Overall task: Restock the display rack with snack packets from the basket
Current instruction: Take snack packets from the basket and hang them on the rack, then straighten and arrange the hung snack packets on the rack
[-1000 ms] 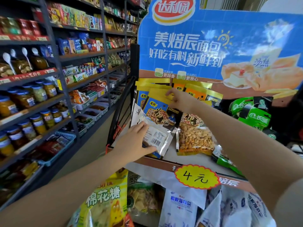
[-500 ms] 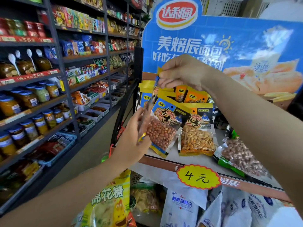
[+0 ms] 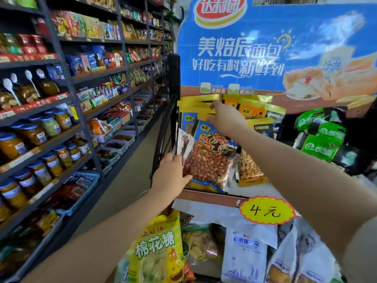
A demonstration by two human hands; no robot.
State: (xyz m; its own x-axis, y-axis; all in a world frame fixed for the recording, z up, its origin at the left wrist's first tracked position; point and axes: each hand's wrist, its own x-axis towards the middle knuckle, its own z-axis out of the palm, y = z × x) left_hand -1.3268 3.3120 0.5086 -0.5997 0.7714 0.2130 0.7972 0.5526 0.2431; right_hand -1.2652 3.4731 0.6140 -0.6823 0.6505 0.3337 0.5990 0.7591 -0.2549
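Note:
A blue-and-yellow peanut packet (image 3: 210, 160) stands at the front left of the display rack (image 3: 212, 198). My left hand (image 3: 173, 174) grips its lower left corner, thumb on the front, and a thin silvery packet (image 3: 184, 144) sticks up edge-on above my fingers. My right hand (image 3: 226, 119) reaches over the packet's top, fingers spread against the yellow tops of the packets (image 3: 204, 103) standing behind. A packet of paler peanuts (image 3: 248, 168) stands just to the right. The basket is not in view.
A yellow "4元" price tag (image 3: 267, 210) hangs on the rack's front lip. Green packets (image 3: 320, 137) fill the rack's right side. Large snack bags (image 3: 157, 248) sit on the tier below. Tall shelves of jars (image 3: 40, 131) line the aisle on the left.
My right hand has dropped from holding a packet up high to the packet tops at the back. The peanut packet now stands on the shelf, and my left hand has shifted to its lower corner.

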